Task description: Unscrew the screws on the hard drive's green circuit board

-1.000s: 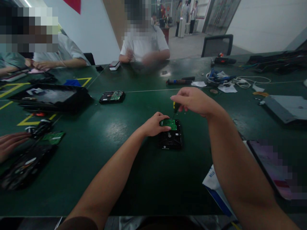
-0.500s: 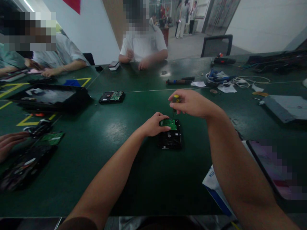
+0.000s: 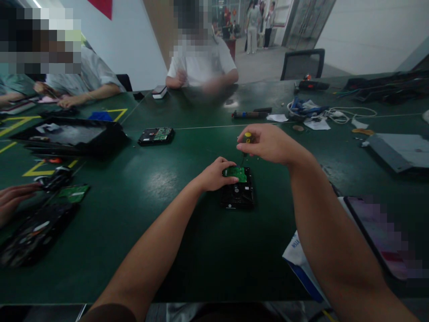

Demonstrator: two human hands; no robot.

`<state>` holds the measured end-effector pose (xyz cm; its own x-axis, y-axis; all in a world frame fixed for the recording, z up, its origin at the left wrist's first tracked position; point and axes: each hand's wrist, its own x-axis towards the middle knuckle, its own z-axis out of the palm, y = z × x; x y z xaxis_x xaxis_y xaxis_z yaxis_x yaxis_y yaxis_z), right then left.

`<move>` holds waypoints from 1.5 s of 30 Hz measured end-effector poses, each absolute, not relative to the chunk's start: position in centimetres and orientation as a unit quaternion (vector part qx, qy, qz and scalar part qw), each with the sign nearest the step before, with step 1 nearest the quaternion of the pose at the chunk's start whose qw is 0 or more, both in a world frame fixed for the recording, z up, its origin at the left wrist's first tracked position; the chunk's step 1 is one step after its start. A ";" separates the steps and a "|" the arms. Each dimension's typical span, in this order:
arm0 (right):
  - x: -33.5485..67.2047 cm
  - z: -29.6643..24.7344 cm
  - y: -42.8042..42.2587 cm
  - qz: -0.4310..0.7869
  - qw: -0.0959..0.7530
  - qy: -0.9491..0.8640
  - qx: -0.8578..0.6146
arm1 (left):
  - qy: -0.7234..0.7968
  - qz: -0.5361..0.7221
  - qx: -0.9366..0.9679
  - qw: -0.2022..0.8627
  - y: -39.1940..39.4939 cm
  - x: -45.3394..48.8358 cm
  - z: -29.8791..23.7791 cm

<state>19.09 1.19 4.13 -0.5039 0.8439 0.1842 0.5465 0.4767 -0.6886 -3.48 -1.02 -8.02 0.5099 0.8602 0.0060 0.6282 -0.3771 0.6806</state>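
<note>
On the green table in front of me lies a black hard drive [image 3: 237,197] with a green circuit board [image 3: 239,173] at its far end. My left hand [image 3: 219,174] grips the drive from its left side, thumb on the near part of the board and fingers over the far edge. A screwdriver [image 3: 248,137] with a yellow-topped handle is pinched in my right hand [image 3: 268,142] above the drive. Its thin shaft slants down to the drive's far edge; whether the tip sits in a screw is too small to tell.
Another hard drive [image 3: 156,135] lies ahead on the left, near a black tray [image 3: 67,134]. A co-worker's hand [image 3: 16,199] rests by opened parts on the left. Right of me are a phone [image 3: 372,237], a grey metal box [image 3: 398,151] and tangled cables [image 3: 311,108].
My right hand has shifted very slightly, with the screwdriver handle leaning a little more to the right. My left hand and the hard drive stay put.
</note>
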 end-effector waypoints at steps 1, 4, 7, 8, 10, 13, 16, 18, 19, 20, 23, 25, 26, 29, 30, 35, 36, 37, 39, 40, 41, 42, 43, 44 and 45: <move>19.1 4.2 1.1 0.284 0.267 -0.816 -0.427 | 0.459 0.184 0.810 0.316 -1.0 -3.5 -8.0; 19.2 4.4 1.0 0.284 0.291 -0.801 -0.440 | 0.459 0.184 0.809 0.317 -0.9 -3.5 -8.2; 19.2 4.7 0.9 0.282 0.316 -0.788 -0.447 | 0.460 0.184 0.808 0.320 -0.8 -3.5 -8.3; 19.2 4.8 0.9 0.279 0.324 -0.785 -0.447 | 0.460 0.184 0.807 0.321 -0.8 -3.6 -8.4; 19.2 5.0 0.8 0.269 0.349 -0.779 -0.447 | 0.461 0.184 0.806 0.322 -0.7 -3.6 -8.4; 18.8 5.5 0.4 0.246 0.408 -0.758 -0.445 | 0.459 0.185 0.810 0.317 -0.7 -3.6 -8.5; 18.3 6.4 -0.3 0.215 0.483 -0.724 -0.443 | 0.465 0.182 0.807 0.316 -0.7 -3.6 -8.4; 17.8 7.1 -0.5 0.205 0.529 -0.696 -0.441 | 0.473 0.176 0.800 0.326 -0.7 -3.7 -8.3; 17.6 7.5 -0.4 0.207 0.546 -0.683 -0.440 | 0.473 0.174 0.798 0.330 -0.7 -3.7 -8.2; 17.4 7.8 -0.2 0.213 0.557 -0.672 -0.439 | 0.473 0.176 0.797 0.332 -0.8 -3.7 -8.2; 16.7 8.6 1.1 0.245 0.558 -0.659 -0.442 | 0.477 0.176 0.795 0.332 -0.8 -3.7 -8.2; 16.5 8.5 2.2 0.266 0.530 -0.661 -0.460 | 0.475 0.183 0.796 0.326 -0.8 -3.6 -8.2; 16.6 8.1 2.6 0.271 0.512 -0.666 -0.470 | 0.474 0.187 0.798 0.323 -0.9 -3.6 -8.3; 17.3 6.1 3.2 0.221 0.463 -0.685 -0.517 | 0.468 0.188 0.804 0.316 -0.9 -3.6 -8.3; 17.7 5.1 3.2 0.193 0.443 -0.690 -0.538 | 0.469 0.186 0.804 0.316 -0.8 -3.6 -8.3; 20.1 -0.4 2.1 0.126 0.319 -0.671 -0.658 | 0.474 0.167 0.804 0.319 -0.8 -3.7 -8.1; 20.4 -1.5 1.9 0.119 0.312 -0.655 -0.678 | 0.472 0.166 0.805 0.318 -0.9 -3.7 -8.0; 20.7 -2.5 1.7 0.109 0.306 -0.644 -0.692 | 0.471 0.164 0.806 0.319 -0.9 -3.7 -8.0; 21.0 -4.4 1.4 0.068 0.299 -0.633 -0.711 | 0.471 0.164 0.804 0.322 -0.9 -3.8 -8.0; 21.1 -5.3 1.2 0.049 0.301 -0.636 -0.708 | 0.472 0.164 0.803 0.325 -0.9 -3.8 -8.0; 21.1 -6.1 1.1 0.034 0.297 -0.649 -0.700 | 0.473 0.164 0.802 0.326 -0.9 -3.8 -8.0; 21.1 -6.9 1.0 0.029 0.296 -0.652 -0.697 | 0.474 0.164 0.801 0.327 -0.9 -3.8 -8.0; 21.2 -7.6 1.0 0.028 0.290 -0.660 -0.692 | 0.474 0.164 0.801 0.326 -1.0 -3.8 -8.0; 21.3 -8.1 1.0 0.028 0.284 -0.665 -0.690 | 0.474 0.164 0.802 0.324 -1.0 -3.7 -8.1; 21.4 -8.6 1.0 0.029 0.273 -0.671 -0.689 | 0.473 0.170 0.803 0.319 -1.0 -3.7 -8.1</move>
